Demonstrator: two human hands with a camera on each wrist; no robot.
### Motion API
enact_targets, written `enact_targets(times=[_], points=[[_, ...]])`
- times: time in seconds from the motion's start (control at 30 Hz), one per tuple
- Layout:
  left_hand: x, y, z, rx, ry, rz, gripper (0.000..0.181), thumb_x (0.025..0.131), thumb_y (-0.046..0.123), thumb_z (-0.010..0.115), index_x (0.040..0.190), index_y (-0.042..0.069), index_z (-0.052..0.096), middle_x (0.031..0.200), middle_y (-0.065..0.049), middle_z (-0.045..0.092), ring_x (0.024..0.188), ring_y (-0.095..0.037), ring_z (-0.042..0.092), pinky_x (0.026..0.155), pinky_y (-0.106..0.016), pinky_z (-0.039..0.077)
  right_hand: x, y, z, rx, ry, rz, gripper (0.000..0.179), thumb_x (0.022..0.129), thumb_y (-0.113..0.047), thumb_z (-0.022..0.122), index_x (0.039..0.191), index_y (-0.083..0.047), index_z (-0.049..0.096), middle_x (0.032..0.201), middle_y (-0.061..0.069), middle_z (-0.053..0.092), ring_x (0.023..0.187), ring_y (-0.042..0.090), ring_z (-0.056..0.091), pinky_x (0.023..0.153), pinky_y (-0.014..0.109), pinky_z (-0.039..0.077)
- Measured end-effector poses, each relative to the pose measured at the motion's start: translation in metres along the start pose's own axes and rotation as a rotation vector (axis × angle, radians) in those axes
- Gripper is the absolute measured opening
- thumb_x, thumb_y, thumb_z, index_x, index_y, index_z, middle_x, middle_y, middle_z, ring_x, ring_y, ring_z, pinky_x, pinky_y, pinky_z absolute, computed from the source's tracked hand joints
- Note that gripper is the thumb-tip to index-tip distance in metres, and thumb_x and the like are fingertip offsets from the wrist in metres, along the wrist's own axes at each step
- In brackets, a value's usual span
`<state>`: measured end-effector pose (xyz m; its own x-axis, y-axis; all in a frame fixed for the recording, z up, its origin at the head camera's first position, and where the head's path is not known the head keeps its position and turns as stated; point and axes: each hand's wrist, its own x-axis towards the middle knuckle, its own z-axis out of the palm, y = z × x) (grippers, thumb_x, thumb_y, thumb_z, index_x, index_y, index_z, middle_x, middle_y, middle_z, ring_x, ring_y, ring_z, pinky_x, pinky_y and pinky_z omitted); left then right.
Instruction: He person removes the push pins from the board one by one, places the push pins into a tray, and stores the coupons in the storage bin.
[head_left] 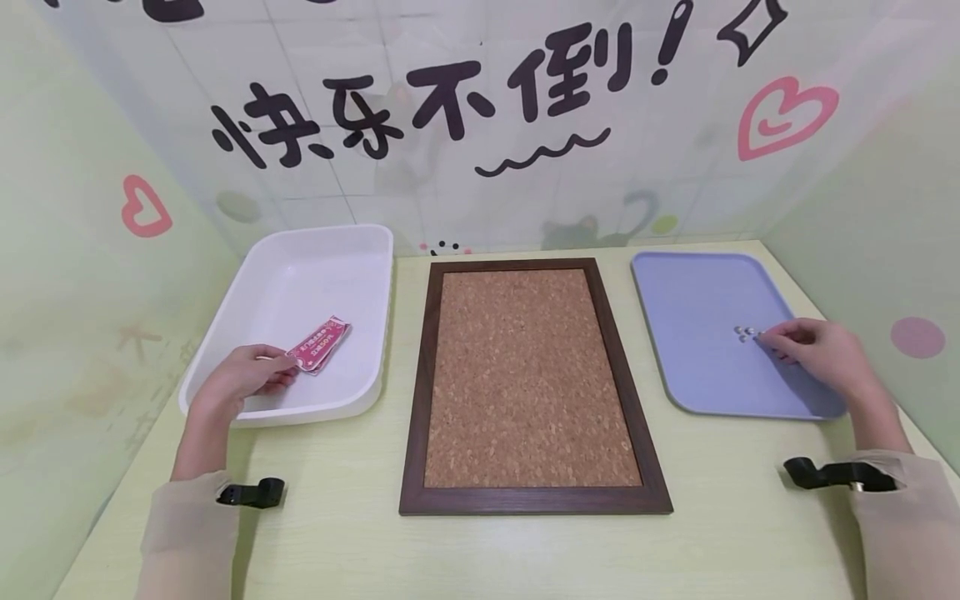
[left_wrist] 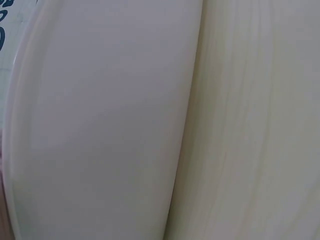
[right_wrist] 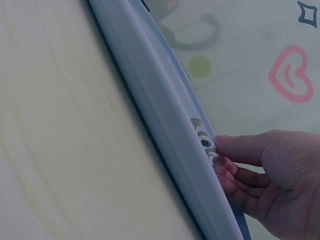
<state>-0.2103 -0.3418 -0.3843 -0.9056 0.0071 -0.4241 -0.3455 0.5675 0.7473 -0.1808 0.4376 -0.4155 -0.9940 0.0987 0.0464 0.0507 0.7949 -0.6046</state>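
My left hand [head_left: 251, 371] reaches into the white tray [head_left: 375, 333] and pinches the near end of a small stack of pink printed coupons [head_left: 321, 346]. The stack is slightly fanned over the tray floor. In the left wrist view the tray's outer wall [left_wrist: 105, 120] hides nearly all of that hand. On the blue tray [head_left: 705, 308], my right hand [head_left: 817, 350] has thumb and index finger together at a cluster of silver thumbtacks [head_left: 742, 332]. The right wrist view shows a thumbtack [right_wrist: 216, 160] at the fingertips of the right hand [right_wrist: 270, 175], with several more beside it.
Between the two trays lies a corkboard [head_left: 528, 375] with a dark wooden frame [head_left: 536, 500] on the pale table [head_left: 337, 517]. Behind it rises a printed backdrop [head_left: 420, 183] with black lettering and hearts. Each sleeve has a black strap mount [head_left: 251, 493] at the wrist.
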Motion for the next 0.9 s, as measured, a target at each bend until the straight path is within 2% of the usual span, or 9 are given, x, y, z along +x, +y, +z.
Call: enact_targets(times=[0.27,0.37,0.57,0.73,0.9], points=[[-0.002,-0.002,-0.003,0.02,0.067,0.013,0.057,0.104,0.027,0.057,0.139,-0.015,0.039,0.097,-0.002,0.067,0.083,-0.009,0.062,0.075,-0.025,0.053,0.0,-0.004,-0.001,0.009,0.009,0.006,0.041,0.099,-0.029,0.065,0.113,0.009,0.065,0.076,-0.012,0.067,0.064,0.0,0.059,0.06,0.017,0.041],[-0.003,-0.003,-0.004,0.024,0.083,0.016,0.057,0.104,0.028,0.057,0.14,-0.013,0.04,0.1,-0.004,0.067,0.085,-0.011,0.062,0.076,-0.026,0.052,0.0,-0.008,-0.002,0.0,0.019,0.005,0.041,0.1,-0.031,0.063,0.115,0.007,0.065,0.076,-0.009,0.067,0.065,0.001,0.057,0.061,0.018,0.04],[-0.006,-0.002,-0.004,0.044,0.118,0.059,0.059,0.105,0.033,0.053,0.142,-0.011,0.039,0.118,-0.018,0.061,0.09,-0.015,0.062,0.079,-0.027,0.052,-0.001,-0.022,-0.004,0.012,0.041,-0.033,0.04,0.1,-0.032,0.064,0.116,0.005,0.065,0.078,-0.002,0.067,0.069,0.001,0.055,0.064,0.017,0.039],[-0.008,0.0,-0.003,0.047,0.155,0.122,0.059,0.106,0.034,0.05,0.143,-0.012,0.039,0.128,-0.028,0.053,0.099,-0.026,0.062,0.08,-0.026,0.053,-0.002,-0.034,-0.004,0.028,0.061,-0.065,0.037,0.1,-0.03,0.064,0.117,0.003,0.064,0.08,-0.007,0.067,0.069,0.0,0.056,0.063,0.015,0.041],[-0.01,0.005,0.0,0.058,0.203,0.173,0.057,0.106,0.034,0.05,0.141,-0.01,0.042,0.133,-0.029,0.05,0.111,-0.039,0.057,0.079,-0.025,0.052,0.0,-0.046,-0.001,0.059,0.085,-0.092,0.033,0.099,-0.026,0.065,0.116,0.003,0.064,0.078,-0.012,0.066,0.069,-0.002,0.057,0.061,0.014,0.041]])
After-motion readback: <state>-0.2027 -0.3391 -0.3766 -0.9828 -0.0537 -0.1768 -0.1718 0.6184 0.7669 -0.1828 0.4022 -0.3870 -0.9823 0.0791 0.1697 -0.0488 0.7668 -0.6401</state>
